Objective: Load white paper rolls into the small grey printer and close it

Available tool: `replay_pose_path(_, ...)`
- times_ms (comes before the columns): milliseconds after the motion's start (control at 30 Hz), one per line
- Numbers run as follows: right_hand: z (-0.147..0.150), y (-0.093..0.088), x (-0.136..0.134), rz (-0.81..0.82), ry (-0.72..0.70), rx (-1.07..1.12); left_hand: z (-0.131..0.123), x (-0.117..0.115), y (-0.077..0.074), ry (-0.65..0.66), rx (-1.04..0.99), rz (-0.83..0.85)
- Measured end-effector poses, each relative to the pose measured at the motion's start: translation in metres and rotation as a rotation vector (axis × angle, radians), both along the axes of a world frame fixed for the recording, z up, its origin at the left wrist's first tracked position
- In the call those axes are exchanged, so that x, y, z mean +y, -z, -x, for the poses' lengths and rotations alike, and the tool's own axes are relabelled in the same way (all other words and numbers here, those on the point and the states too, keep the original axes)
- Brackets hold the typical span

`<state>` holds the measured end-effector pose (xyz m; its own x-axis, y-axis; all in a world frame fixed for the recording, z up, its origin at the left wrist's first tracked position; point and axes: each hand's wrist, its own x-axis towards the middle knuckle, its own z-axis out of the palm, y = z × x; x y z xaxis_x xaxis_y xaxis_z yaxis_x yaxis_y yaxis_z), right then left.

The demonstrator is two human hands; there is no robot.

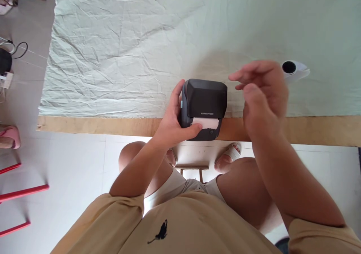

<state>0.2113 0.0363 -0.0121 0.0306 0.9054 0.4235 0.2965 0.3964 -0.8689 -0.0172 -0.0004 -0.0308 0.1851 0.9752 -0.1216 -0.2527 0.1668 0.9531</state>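
A black label printer [207, 98] is held over the table's near edge by my left hand [176, 118]. The fingers wrap round its left side, and the thumb lies on a white paper label [207, 123] that sticks out of the front slot. The printer's lid looks closed. To its right, my right hand [263, 92] is raised with nothing in it, the fingers bent and apart from the thumb, not touching the printer. Just beyond the right hand lies a roll of white labels [296, 70] with a dark core, partly hidden by the hand.
A wrinkled pale green cloth [126, 50] covers the table, leaving a bare wooden edge [98, 124] towards me. Red legs [25, 192] of furniture stand on the floor at the left. Cables and a dark round object [5, 61] are at the far left.
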Motion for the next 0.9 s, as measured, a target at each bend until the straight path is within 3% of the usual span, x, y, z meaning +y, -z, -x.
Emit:
replay_pose_path(167, -0.001, 0.006, -0.003, 0.031, -0.276, -0.193, -0.002, -0.003, -0.003, 0.022, -0.075, 0.011)
replay_pose_path(267, -0.001, 0.012, -0.003, 0.000, -0.350, -0.237, -0.004, -0.005, -0.004, -0.017, -0.045, -0.015)
replay_pose_path(533, -0.003, 0.020, -0.005, -0.028, -0.308, -0.352, -0.006, -0.002, -0.012, -0.006, -0.075, 0.027)
replay_pose_path(767, 0.000, 0.029, -0.004, -0.090, -0.308, -0.289, -0.008, 0.000, -0.013, 0.013, -0.111, -0.011)
replay_pose_path(900, 0.000, 0.029, -0.004, -0.100, -0.309, -0.287, -0.011, 0.004, -0.013, -0.019, -0.131, 0.049)
